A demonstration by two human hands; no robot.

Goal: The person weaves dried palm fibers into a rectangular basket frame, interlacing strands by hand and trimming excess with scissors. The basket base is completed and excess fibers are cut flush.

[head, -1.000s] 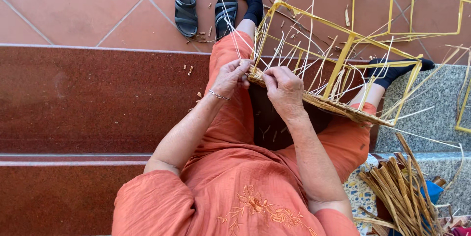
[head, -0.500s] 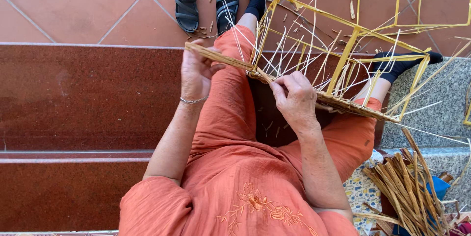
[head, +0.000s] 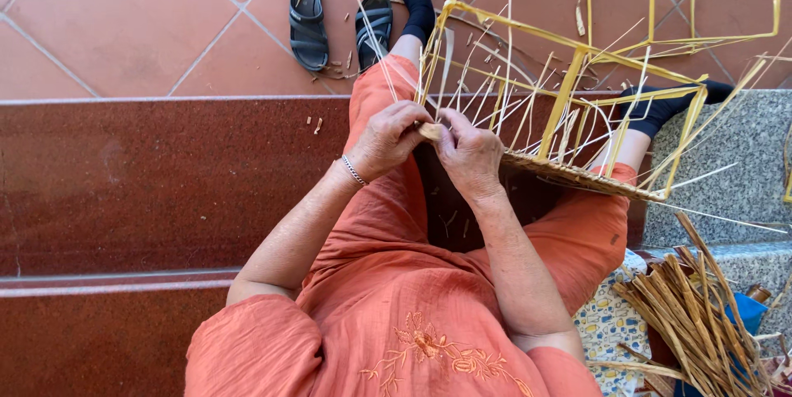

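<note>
My left hand [head: 388,137] has come back from the frame's far edge to meet my right hand [head: 470,154]. Both now pinch the strip end [head: 431,130] at the cane frame [head: 569,100] corner between my fingertips, so weaving resumes there.

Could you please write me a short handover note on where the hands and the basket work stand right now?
Left hand: closed on the near corner of the basket frame, pinching a strip there.
Right hand: closed beside it on the same corner, fingers gripping the woven edge.
The yellow frame rests tilted across the lap, its far side over the knees. The woven base along the lower edge looks finished. Many thin strips stand up loose inside the frame, so the sides are unwoven. A bundle of spare strips lies at the right. More empty frames sit on the tiled floor; sandals are beyond the left knee.
</note>
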